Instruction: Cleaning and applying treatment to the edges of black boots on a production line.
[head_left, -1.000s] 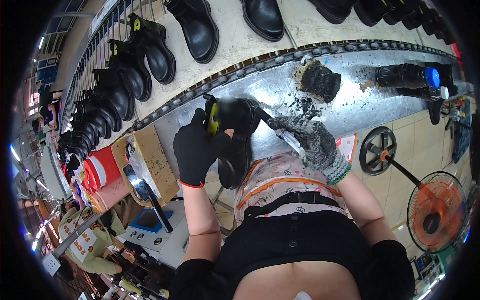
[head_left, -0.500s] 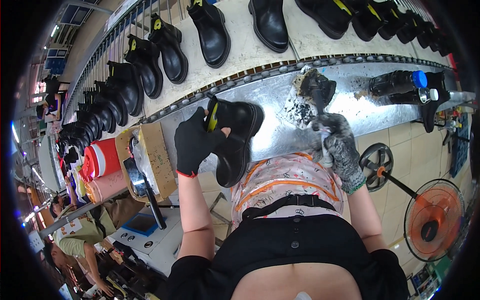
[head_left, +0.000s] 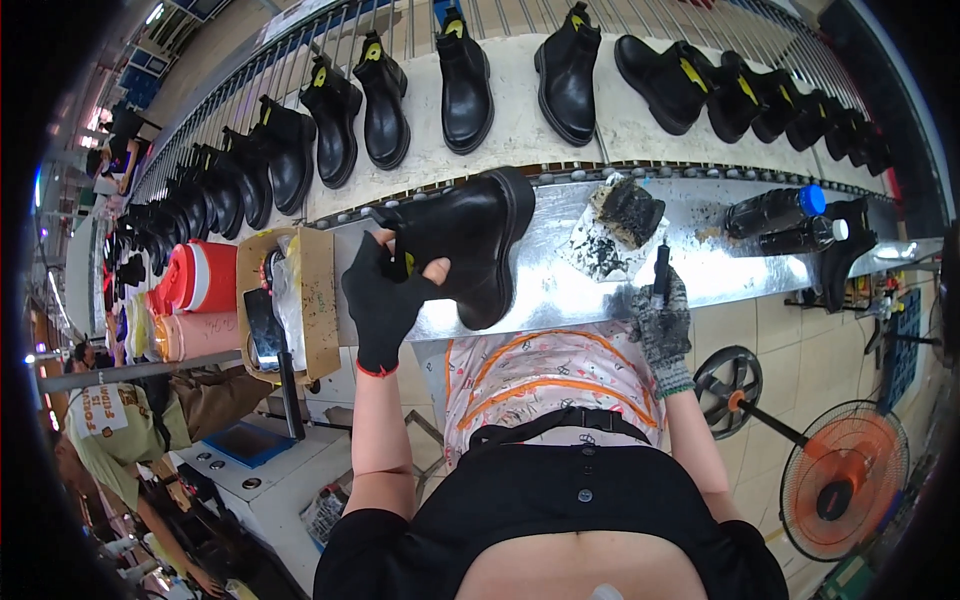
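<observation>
My left hand (head_left: 388, 303), in a black glove with bare fingertips, grips a black ankle boot (head_left: 462, 238) by its top opening. The boot is tilted over the metal bench, toe toward me and sole to the right. In a speckled grey knit glove, my right hand (head_left: 660, 325) is closed on a slim brush-like tool (head_left: 661, 272) with a black end pointing away from me; its exact kind is unclear. Just beyond that tip lies a black-stained sponge block (head_left: 628, 210) on a blotched white sheet (head_left: 601, 255).
Black boots (head_left: 466, 85) line the conveyor (head_left: 420, 125) behind the bench. Two dark bottles (head_left: 770, 212) lie at right, near another boot (head_left: 842, 255). A cardboard box (head_left: 318, 300) and red jug (head_left: 208, 280) stand left. A fan (head_left: 845, 490) is at lower right; a person works at lower left.
My right hand has drawn the tool back off the sponge toward me. The boot in my left hand has turned, its sole end swinging upward in view. The whole view has shifted slightly.
</observation>
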